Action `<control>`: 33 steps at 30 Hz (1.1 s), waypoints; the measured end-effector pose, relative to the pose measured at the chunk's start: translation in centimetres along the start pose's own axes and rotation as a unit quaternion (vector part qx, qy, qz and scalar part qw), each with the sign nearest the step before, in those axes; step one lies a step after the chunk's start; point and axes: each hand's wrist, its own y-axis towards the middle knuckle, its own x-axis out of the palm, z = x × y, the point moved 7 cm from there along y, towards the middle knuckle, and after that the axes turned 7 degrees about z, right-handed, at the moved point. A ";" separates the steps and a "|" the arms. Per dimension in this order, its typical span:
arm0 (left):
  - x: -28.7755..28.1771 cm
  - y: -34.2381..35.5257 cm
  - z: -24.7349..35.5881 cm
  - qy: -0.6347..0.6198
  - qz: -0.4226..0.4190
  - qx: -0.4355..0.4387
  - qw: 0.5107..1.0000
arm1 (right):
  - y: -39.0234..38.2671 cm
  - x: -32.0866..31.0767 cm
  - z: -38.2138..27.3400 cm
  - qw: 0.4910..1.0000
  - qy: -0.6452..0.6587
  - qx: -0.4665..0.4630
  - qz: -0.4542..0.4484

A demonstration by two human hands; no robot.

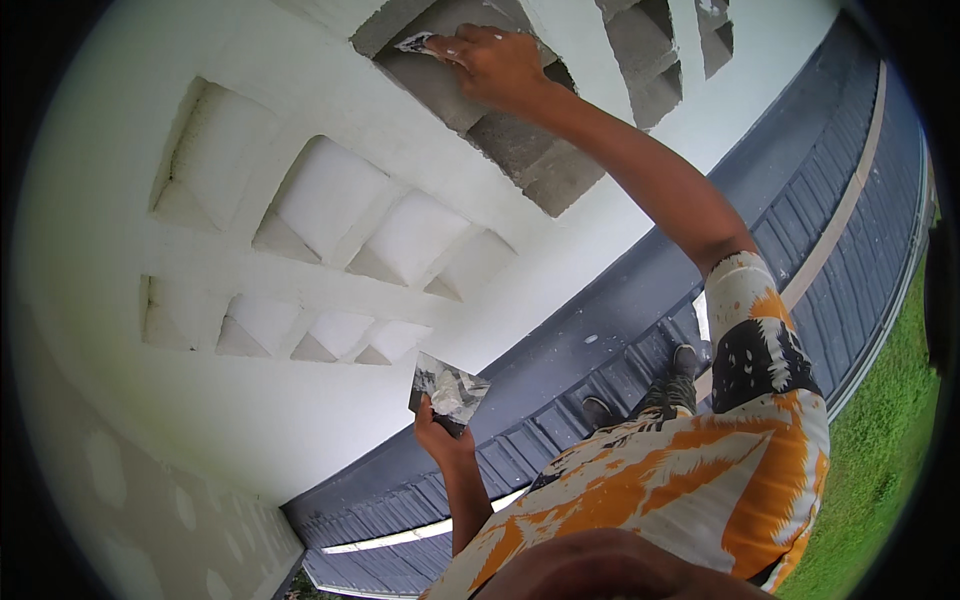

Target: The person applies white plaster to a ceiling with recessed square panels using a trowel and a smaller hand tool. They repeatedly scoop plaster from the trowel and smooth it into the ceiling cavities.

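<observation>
My right hand is raised to a grey, unfinished recess in the white wall, gripping a small putty knife with pale paste on its blade, which is at the recess's upper left part. Lower down, my left hand holds a flat metal plate smeared with pale plaster. Rows of white recesses sit in the wall to the left, and more narrow grey recesses are at the upper right.
My feet stand on a dark grey ribbed roof with a long pale strip along it. Green grass lies beyond the roof's edge at the right. A wall with patchy filler is at the lower left.
</observation>
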 end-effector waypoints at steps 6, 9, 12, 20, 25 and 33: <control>-3.3 0.7 -0.3 0.060 0.038 -0.003 0.997 | -0.1 2.8 -0.7 0.997 -0.020 -0.069 0.023; -5.4 1.9 -0.7 0.088 0.046 -0.006 0.995 | -0.5 4.3 -1.1 0.991 -0.061 -0.071 -0.096; -7.7 1.9 -1.1 0.087 0.052 -0.023 0.995 | 0.1 2.5 -2.4 0.963 -0.050 -0.066 -0.258; -8.5 3.5 -0.4 0.067 0.049 -0.029 0.996 | 0.5 0.0 -1.3 0.994 -0.043 -0.098 0.032; -10.3 4.3 -0.8 0.073 0.068 -0.037 0.994 | 0.6 1.8 -2.3 0.980 -0.037 -0.191 0.040; -10.4 4.8 -2.3 0.060 0.042 -0.065 0.995 | 0.5 2.3 -2.3 0.956 -0.094 -0.271 0.056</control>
